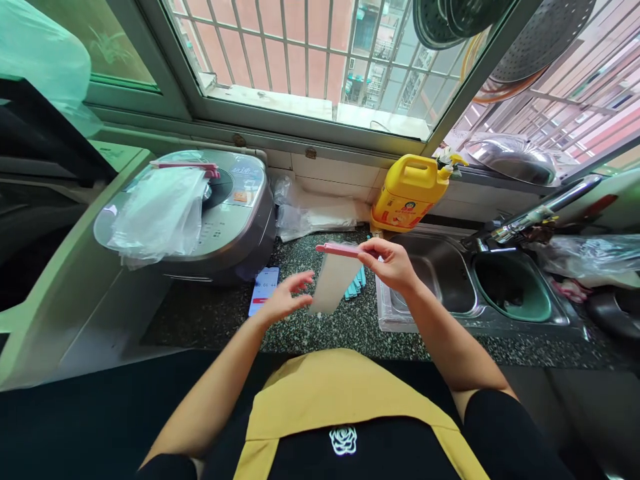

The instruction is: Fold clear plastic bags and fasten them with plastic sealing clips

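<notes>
My right hand (391, 262) pinches the pink top strip (337, 250) of a clear plastic bag (334, 282), holding it up over the dark speckled counter (350, 327). The bag hangs down from that strip. My left hand (286, 299) is at the bag's lower left edge, fingers spread and touching or nearly touching the plastic. Beneath the bag, several teal clips (356, 287) lie on the counter. A phone (264, 291) with a lit screen lies just left of my left hand.
A silver rice cooker (235, 213) with a plastic bag (157, 213) and a pink strip on its lid stands at the left. A yellow jug (411, 192) stands by the steel sink (450, 280), which holds a green basin (515, 290). More clear bags (313, 213) lie against the back wall.
</notes>
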{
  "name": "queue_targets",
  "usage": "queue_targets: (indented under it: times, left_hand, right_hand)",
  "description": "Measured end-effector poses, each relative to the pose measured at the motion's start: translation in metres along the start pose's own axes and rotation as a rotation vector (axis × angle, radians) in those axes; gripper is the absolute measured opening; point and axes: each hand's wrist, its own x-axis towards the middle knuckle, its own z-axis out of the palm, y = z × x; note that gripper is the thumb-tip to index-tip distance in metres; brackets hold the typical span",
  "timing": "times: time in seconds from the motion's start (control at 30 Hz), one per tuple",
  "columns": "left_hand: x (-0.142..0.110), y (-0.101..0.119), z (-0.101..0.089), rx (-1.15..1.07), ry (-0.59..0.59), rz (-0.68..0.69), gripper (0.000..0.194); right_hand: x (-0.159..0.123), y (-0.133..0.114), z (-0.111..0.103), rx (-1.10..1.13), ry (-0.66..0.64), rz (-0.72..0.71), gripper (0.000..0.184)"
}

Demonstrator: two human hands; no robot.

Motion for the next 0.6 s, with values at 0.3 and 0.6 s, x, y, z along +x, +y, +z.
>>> queue_targets:
  times: [0.3, 0.6]
  left_hand:
    - [0.035, 0.108, -0.023, 0.228, -0.035, 0.268, 0.038]
    - [0.036, 0.121, -0.021, 0.209, 0.179, 0.493, 0.033]
  right_hand:
    - [0.009, -0.009, 0.015, 0.059, -0.141, -0.027, 0.025]
    - [-0.005, 0.021, 0.038, 0.097, 0.076, -0.066, 0.035]
